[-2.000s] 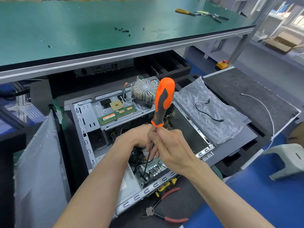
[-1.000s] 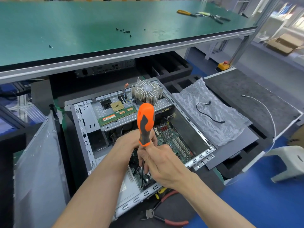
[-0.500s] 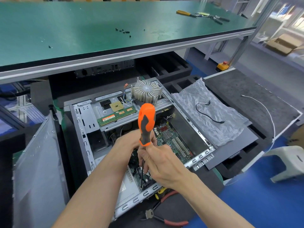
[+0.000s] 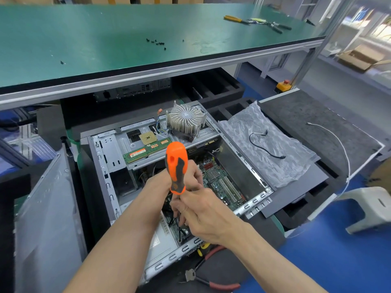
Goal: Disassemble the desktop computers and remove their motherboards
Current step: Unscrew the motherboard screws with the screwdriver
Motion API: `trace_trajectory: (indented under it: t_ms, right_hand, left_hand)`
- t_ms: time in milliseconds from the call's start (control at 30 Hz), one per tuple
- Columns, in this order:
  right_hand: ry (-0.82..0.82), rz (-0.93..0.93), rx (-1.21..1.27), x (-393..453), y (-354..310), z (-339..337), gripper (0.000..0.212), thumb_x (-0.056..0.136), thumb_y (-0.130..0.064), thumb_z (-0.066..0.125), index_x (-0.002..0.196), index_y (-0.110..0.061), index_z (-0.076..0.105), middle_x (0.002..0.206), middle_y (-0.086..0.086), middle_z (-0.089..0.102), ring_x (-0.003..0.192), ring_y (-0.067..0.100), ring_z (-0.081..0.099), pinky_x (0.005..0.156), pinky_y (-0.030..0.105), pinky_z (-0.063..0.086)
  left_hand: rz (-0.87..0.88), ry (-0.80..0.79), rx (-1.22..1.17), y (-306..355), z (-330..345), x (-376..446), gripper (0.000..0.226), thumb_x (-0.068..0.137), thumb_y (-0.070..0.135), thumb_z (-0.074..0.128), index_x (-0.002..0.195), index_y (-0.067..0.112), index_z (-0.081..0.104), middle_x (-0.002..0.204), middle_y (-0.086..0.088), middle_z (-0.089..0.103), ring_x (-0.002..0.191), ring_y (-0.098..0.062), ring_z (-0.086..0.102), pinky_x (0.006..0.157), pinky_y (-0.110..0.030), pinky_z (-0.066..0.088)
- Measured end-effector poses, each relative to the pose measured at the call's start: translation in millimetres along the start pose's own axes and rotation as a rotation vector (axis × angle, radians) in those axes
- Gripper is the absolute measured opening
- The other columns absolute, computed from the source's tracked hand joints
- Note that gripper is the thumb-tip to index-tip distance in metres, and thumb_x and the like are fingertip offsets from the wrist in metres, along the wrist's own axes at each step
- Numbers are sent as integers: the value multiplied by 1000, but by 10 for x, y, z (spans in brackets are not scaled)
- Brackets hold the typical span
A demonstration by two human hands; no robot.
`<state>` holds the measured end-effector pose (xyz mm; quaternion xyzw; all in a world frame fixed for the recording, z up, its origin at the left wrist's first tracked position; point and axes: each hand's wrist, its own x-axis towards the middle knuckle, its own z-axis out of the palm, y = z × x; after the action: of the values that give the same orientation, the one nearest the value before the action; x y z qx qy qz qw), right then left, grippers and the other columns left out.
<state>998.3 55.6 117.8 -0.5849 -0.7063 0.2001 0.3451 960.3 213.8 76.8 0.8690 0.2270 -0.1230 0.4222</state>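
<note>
Orange-handled screwdriver point(image 4: 176, 168) stands upright inside the case's near rim point(image 4: 186, 248) — both hands' grip closed round its shaft.

Green-topped workbench point(image 4: 105, 39) above blue floor point(image 4: 338, 261), white stool point(image 4: 368, 208) at right.

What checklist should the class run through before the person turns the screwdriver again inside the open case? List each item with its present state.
1. Right hand pinches the screwdriver shaft: ok.
2. Left hand steadies it behind the handle: ok.
3. Tip seated in a screw: cannot tell, hidden.
4. Motherboard exposed in the case: ok.
5. Heatsink and memory stick off the board, on the case frame: ok.
</note>
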Motion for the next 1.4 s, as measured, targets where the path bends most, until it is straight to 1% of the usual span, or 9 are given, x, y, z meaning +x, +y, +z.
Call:
trace_trajectory:
  t_ms: [233,467,567,667,833,967,1167,1300,1400]
  right_hand:
    - [-51,163,129,-146,62,-82,26,106,-23,39,96,-4,54,76,14,70,65,26,71,64,45,58]
    - [-58,190,64,-127,-15,-72,23,108,-22,42,95,-11,56,76,17,69,65,30,70,63,48,57]
    - [-35,197,62,-161,-65,-85,22,108,-20,43,93,-12,56,75,17,70,66,31,70,63,44,58]
    - [-28,212,46,-195,-116,-96,26,108,-21,43,90,-8,57,76,19,69,67,33,69,63,47,55]
    - [116,183,-32,-188,-204,-155,21,99,-27,56,85,-11,55,70,8,58,61,26,49,60,44,41]
    - [511,275,381,-11,-456,-208,15,79,-21,69,89,-26,59,73,5,61,66,24,59,60,44,48]
    - [674,369,572,174,-585,10,27,68,4,47,59,-21,49,51,-16,42,50,3,29,45,18,25]
    - [623,346,728,229,-625,-57,16,62,1,37,56,-13,36,54,0,29,56,13,21,51,33,14]
    - [407,341,822,174,-668,-186,21,64,1,32,59,-18,39,47,-9,30,45,2,23,46,16,17]
  left_hand:
    - [334,340,-566,140,-56,-211,29,87,5,60,59,8,65,50,12,58,45,5,50,50,-7,37]
    - [642,283,-967,725,-492,-744,60,94,36,46,66,-14,61,44,11,41,41,-12,32,46,-18,32]
    - [723,272,-644,971,-660,-1016,62,86,49,61,58,-5,67,40,3,43,41,-22,29,49,-24,27]
    - [632,331,-318,1113,-657,-1146,41,79,29,69,42,25,52,39,4,46,38,-28,43,44,-26,30]
    - [563,466,-282,1167,-540,-1156,42,73,9,62,42,11,35,40,-10,37,40,-31,37,41,-41,30]
    - [583,547,-235,1247,-489,-1165,41,73,9,61,44,1,32,44,-20,32,43,-33,30,43,-38,24]
    - [593,664,-151,1327,-387,-1129,39,71,10,60,43,2,34,44,-22,37,43,-34,33,46,-27,24]
    - [562,853,-99,1356,-316,-1194,41,67,9,58,44,17,25,42,-6,23,43,-14,20,44,-17,19]
    - [497,975,25,1388,-262,-1288,45,65,9,56,48,26,17,46,4,15,45,-12,14,44,-12,16]
